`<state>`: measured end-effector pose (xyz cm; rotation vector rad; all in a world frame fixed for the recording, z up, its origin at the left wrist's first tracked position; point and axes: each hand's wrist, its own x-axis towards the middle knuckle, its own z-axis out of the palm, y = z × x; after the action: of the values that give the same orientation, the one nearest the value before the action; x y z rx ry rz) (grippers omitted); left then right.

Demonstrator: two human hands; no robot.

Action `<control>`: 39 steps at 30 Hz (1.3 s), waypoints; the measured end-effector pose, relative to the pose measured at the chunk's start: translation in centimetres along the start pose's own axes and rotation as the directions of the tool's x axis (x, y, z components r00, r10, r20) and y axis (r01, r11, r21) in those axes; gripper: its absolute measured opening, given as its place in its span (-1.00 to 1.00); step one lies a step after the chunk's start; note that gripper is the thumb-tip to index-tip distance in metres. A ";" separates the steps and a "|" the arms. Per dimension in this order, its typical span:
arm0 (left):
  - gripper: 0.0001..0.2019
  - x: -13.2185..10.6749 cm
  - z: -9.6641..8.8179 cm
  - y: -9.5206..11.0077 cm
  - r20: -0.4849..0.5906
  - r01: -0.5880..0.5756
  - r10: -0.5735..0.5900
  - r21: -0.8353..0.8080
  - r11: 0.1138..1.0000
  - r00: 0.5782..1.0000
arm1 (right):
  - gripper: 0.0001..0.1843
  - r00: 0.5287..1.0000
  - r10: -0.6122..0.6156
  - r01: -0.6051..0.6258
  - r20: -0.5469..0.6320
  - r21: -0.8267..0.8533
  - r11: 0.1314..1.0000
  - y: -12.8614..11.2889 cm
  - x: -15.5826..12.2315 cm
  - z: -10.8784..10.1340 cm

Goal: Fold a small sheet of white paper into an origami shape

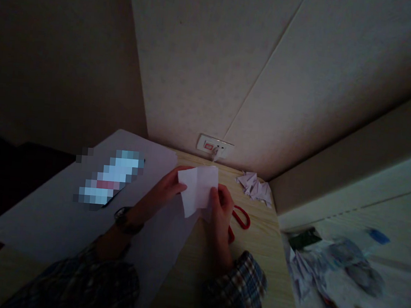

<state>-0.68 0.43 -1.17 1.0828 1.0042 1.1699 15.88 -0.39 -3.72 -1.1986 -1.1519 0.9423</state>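
Note:
A small white sheet of paper with a crease down its middle is held up between my two hands, above the table. My left hand pinches its left edge, thumb in front and fingers behind. At the right edge, my right hand grips the paper with its thumb on the near face. Red-handled scissors lie on the table beside my right hand, their blades hidden from view. Under my left forearm spreads a large stack of white paper.
A phone with a lit, pixelated screen rests on the large paper. Folded paper pieces lie at the table's back right corner. The wall has a socket with a plug. Right of the table, a plastic bottle lies among paper scraps.

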 end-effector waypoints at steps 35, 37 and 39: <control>-0.73 0.3 0.1 0.7 -0.338 -0.079 0.016 -0.174 0.982 0.941 | -0.67 0.958 -0.127 0.121 0.256 0.041 0.992 -0.8 -0.8 0.2; -0.72 0.3 0.1 0.7 -0.345 -0.093 0.015 -0.211 0.973 0.938 | -0.66 0.958 -0.114 0.107 0.264 0.040 0.993 -0.7 -0.8 0.2; -0.72 0.2 0.1 0.7 -0.345 -0.108 0.025 -0.224 0.969 0.938 | -0.67 0.957 -0.102 0.093 0.272 0.045 0.995 -0.5 -0.7 0.2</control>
<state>-0.70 0.68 -0.43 0.7405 1.0606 1.5281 15.52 -1.08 -3.35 -0.9966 -1.3976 1.0703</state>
